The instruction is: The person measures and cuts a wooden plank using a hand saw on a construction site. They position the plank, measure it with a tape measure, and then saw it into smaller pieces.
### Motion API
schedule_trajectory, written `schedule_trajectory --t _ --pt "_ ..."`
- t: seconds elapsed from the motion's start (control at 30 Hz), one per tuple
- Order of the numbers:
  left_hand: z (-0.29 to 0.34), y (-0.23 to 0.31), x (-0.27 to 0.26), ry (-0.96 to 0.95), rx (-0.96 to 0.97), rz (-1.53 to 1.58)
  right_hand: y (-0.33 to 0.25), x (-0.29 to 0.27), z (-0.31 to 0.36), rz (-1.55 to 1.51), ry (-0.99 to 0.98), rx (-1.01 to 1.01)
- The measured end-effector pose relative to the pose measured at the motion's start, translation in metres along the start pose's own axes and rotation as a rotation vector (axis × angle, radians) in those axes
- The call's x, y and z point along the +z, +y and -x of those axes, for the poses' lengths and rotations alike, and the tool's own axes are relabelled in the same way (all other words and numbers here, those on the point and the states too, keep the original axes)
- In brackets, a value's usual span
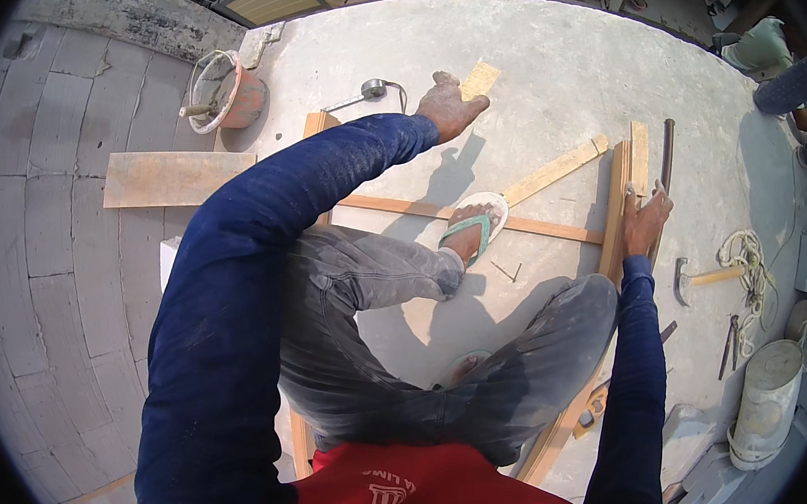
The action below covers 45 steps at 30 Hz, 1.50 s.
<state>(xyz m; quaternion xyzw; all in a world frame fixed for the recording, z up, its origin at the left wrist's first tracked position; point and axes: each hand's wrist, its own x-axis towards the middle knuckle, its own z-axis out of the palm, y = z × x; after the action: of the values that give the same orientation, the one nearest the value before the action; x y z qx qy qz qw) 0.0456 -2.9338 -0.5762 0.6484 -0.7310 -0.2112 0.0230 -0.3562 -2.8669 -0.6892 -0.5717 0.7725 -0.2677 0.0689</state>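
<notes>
My left hand [451, 111] is stretched out over the concrete, closed on a short pale wood piece [480, 80] that sticks out past the fingers. On the right, my right hand [646, 220] is closed at the lower end of a narrow wood strip [638, 156], against the frame's side rail [616, 200]. The hand partly hides the grip. A dark metal bar [667, 151] runs just beside its fingers. The wooden frame lies around my legs, and a thin crosspiece [547, 228] spans it under my sandalled foot [471, 231]. A pale batten [555, 168] slants toward the side rail.
A tape measure [373, 89] and an orange bucket [240, 100] stand at the left, near a flat board [173, 178]. To the right lie a hammer [712, 277], rope [756, 271], a saw handle [590, 413] and a white bucket [767, 394]. Another person [761, 45] is at the far right.
</notes>
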Motion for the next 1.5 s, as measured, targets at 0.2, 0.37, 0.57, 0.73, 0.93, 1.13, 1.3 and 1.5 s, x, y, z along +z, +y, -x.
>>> schedule_trajectory --t 0.2,0.37,0.57,0.73,0.93,1.13,1.3,1.5 --pt "0.100 -0.203 -0.055 0.378 -0.516 0.066 0.014 0.029 0.007 -0.047 -0.011 -0.020" --pt "0.130 -0.311 0.006 0.769 -0.584 0.106 0.025 0.031 0.007 -0.056 0.024 -0.107" --pt "0.093 -0.317 0.068 0.840 -0.751 0.125 0.025 0.031 0.002 -0.039 0.012 -0.060" --pt "0.093 -0.324 0.074 0.827 -0.670 0.077 0.008 0.026 0.007 -0.089 0.052 -0.049" --pt "0.098 -0.361 0.083 0.823 -0.585 0.057 -0.008 0.013 0.004 -0.111 0.029 0.062" --pt "0.101 -0.375 0.086 0.777 -0.695 -0.071 -0.012 0.015 0.006 -0.126 0.021 0.101" --pt "0.097 -0.329 0.076 0.750 -0.875 -0.281 -0.011 0.014 0.006 -0.131 0.010 0.097" --pt "0.091 -0.246 0.083 0.804 -0.420 -0.357 -0.013 0.017 0.002 -0.120 -0.020 0.136"
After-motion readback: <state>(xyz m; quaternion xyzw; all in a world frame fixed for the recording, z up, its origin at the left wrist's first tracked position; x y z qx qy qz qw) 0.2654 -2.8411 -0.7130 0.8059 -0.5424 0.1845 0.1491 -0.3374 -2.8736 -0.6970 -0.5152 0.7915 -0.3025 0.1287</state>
